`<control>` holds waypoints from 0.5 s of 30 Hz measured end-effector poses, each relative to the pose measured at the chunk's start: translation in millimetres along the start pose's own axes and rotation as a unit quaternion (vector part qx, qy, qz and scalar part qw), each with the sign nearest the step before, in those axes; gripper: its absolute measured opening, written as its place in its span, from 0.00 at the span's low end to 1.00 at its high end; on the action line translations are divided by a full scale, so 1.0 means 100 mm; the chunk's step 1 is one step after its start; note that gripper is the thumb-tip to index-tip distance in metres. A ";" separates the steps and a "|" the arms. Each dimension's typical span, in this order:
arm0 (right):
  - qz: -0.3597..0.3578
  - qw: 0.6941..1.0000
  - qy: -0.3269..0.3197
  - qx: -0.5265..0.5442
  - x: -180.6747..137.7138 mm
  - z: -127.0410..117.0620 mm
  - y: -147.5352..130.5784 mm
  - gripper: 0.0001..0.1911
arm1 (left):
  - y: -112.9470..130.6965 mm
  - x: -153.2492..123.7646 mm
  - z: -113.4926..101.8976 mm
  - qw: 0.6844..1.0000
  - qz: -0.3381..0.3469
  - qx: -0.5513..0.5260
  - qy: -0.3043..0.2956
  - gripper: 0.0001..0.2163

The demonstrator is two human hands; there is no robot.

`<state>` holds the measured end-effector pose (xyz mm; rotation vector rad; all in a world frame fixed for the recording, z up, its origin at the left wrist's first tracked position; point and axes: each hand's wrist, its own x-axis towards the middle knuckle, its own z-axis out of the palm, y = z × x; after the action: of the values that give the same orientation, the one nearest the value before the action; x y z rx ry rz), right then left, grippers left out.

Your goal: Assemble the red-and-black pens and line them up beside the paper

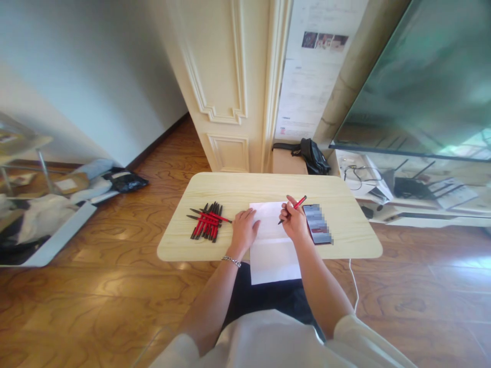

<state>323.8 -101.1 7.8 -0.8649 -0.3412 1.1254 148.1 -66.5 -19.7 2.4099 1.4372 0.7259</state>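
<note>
My right hand (293, 221) grips a red pen (300, 202) with black ends, its tip pointing down and left over a white sheet of paper (270, 260). The paper lies on a small light-wood table (345, 204) and hangs past its near edge towards my lap. My left hand (244, 227) rests at the paper's left edge with the fingers stretched forward, holding nothing. Left of it lies a pile of red and black pens (207, 221), several side by side with others across them. Just right of my right hand is a phone (317, 225), its screen blurred out.
A black bag (312, 156) sits on a box (287, 162) behind the table. At the right, a white cabinet (422, 217) under a large screen (425, 76) bears a router (412, 186) and cables. Packages and a white container (65, 240) stand on the floor at left.
</note>
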 end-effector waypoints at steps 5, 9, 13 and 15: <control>0.081 0.996 -0.025 0.022 -0.10 -0.01 -0.16 0.33 | 0.09 -0.13 -0.18 0.993 0.015 -0.105 0.059 0.12; 0.072 0.997 -0.004 -0.001 -0.15 -0.03 -0.19 0.33 | 0.20 -0.32 -0.23 0.977 -0.040 -0.201 0.057 0.13; 0.071 0.997 0.008 0.012 -0.17 -0.05 -0.18 0.31 | 0.34 -0.49 -0.20 0.945 -0.096 -0.312 0.028 0.13; 0.064 0.997 0.002 0.039 -0.19 -0.05 -0.18 0.29 | 0.42 -0.55 -0.17 0.927 -0.118 -0.356 0.013 0.13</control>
<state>330.2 -122.7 21.5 -0.8298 -0.2399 1.2471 148.8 -135.0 -2.4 1.6494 1.1639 1.0037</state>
